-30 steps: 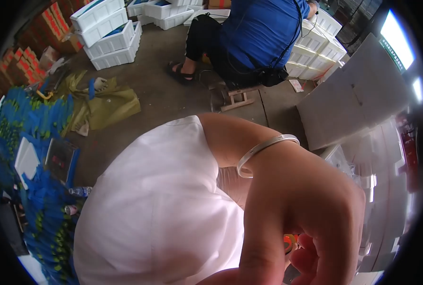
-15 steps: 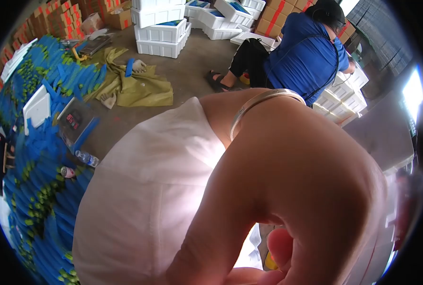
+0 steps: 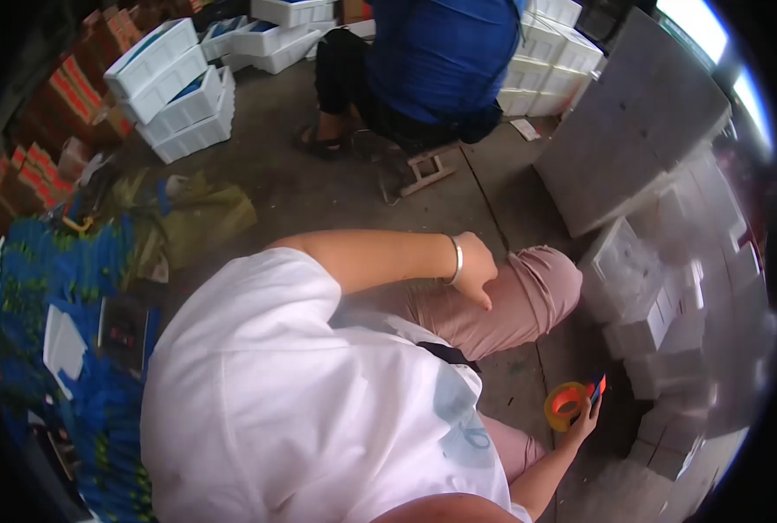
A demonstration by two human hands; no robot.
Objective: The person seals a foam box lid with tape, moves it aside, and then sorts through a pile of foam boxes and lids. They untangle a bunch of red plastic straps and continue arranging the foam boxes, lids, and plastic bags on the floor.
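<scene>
My left hand (image 3: 475, 272), with a silver bangle at the wrist, rests over my thigh in pink trousers (image 3: 532, 301). One digit points down; the other fingers are hidden, so its grip cannot be made out. Lower right, my right hand (image 3: 587, 418) is closed around the blue and red part of a tape dispenser. A yellow and orange tape roll (image 3: 566, 405) shows beside those fingers, above the floor. My white shirt (image 3: 258, 366) fills the lower middle.
A person in blue (image 3: 441, 61) sits on a low wooden stool (image 3: 428, 171). White foam boxes (image 3: 184, 109) stand upper left; more boxes (image 3: 659, 305) line the right, near a tall grey-white block (image 3: 633, 122). Blue-wrapped green bundles (image 3: 48, 270) lie at left.
The view has shifted, and the braceleted arm that loomed close to the camera is now lower, over my leg. My right hand and the tape dispenser have come into clear view.
</scene>
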